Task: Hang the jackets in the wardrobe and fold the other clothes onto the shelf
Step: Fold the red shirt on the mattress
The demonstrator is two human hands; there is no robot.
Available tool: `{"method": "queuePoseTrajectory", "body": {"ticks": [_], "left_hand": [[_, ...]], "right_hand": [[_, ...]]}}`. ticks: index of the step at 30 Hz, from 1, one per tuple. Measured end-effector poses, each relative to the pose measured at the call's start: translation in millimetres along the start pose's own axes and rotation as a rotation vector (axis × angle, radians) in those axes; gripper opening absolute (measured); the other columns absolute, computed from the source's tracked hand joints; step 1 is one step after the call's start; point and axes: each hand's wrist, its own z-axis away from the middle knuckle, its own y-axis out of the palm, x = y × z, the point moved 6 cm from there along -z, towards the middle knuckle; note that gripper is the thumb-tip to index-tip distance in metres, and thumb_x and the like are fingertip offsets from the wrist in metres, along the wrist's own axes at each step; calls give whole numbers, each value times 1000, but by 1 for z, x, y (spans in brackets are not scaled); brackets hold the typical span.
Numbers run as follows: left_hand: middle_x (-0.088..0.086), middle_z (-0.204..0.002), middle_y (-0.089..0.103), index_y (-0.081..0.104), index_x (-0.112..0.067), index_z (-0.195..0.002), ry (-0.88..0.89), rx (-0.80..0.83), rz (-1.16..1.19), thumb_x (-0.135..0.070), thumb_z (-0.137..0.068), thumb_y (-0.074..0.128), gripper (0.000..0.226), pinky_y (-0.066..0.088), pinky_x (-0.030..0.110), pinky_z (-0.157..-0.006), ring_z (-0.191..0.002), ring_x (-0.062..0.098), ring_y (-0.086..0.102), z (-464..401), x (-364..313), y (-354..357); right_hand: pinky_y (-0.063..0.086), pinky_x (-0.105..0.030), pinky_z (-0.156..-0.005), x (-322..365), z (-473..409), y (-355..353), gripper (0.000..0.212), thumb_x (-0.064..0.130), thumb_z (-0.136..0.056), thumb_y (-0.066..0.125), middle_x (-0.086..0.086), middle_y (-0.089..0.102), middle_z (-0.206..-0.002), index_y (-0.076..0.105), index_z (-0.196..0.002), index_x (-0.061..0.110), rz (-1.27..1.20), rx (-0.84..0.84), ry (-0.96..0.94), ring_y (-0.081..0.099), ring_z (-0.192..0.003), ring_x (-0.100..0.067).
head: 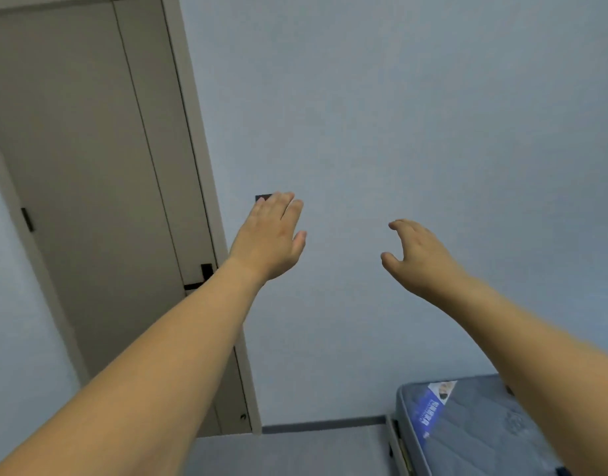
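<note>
Head view: both hands empty, fingers loose; pale wall [415,115], grey door [89,166], mattress [474,431].

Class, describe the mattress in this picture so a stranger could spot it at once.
Start at the big pale wall that fills most of the view and drop to its lower right corner. There lies the mattress, under the right forearm. Its grey quilted cover and bright blue label set it apart from the plain door on the left.

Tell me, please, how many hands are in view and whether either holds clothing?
2. The left hand is raised by the door frame, fingers straight; the right hand is beside it before the wall, loosely curled. Neither holds anything.
</note>
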Motion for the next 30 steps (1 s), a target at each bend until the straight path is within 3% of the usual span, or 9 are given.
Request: {"method": "queuePoseTrajectory", "body": {"ticks": [9, 18, 21, 24, 28, 30], "left_hand": [[11, -160, 27, 28, -8, -153, 119, 192, 325, -36, -104, 39, 58, 13, 42, -123, -148, 27, 21, -145, -162, 211], [10, -162, 24, 28, -11, -154, 298, 444, 413, -35, -104, 40, 57, 13, 40, -123, -149, 26, 19, -204, -331, 386], [9, -162, 24, 28, -11, -154, 341, 529, 454, -34, -103, 40, 57, 13, 37, -121, -149, 25, 20, -227, -384, 447], [9, -162, 25, 29, -11, -154, 391, 578, 523, -31, -103, 40, 56, 15, 37, -120, -148, 26, 21, -250, -441, 512], [13, -157, 32, 35, -8, -151, 448, 705, 613, -25, -101, 45, 54, 21, 36, -118, -143, 30, 30, -235, -543, 629], [15, -152, 38, 40, -7, -147, 520, 779, 616, -24, -98, 50, 53, 26, 37, -116, -138, 31, 37, -202, -597, 678]], "right_hand": [[24, -32, -115, -236, -43, 34, 60, 26, -96, 53, -6, 34, -155, 32, -150, 9, 97, 57, 288, 30, -143, -22], [27, -35, -113, -470, -1, 69, 59, 18, -93, 54, -14, 38, -152, 37, -147, 3, 91, 129, 644, 35, -140, -28], [35, -37, -104, -545, 14, 84, 52, 14, -90, 55, -18, 48, -142, 45, -139, 2, 74, 116, 767, 44, -131, -32], [40, -36, -85, -614, 24, 102, 37, 9, -84, 56, -18, 58, -119, 56, -120, 2, 84, 99, 846, 53, -115, -37], [40, -44, -97, -724, 73, 156, 41, 8, -87, 59, -25, 54, -127, 52, -124, -7, 122, 126, 1004, 49, -119, -39], [35, -41, -103, -772, 115, 184, 47, 10, -88, 59, -24, 50, -135, 48, -130, -7, 155, 174, 1071, 45, -127, -37]]}}
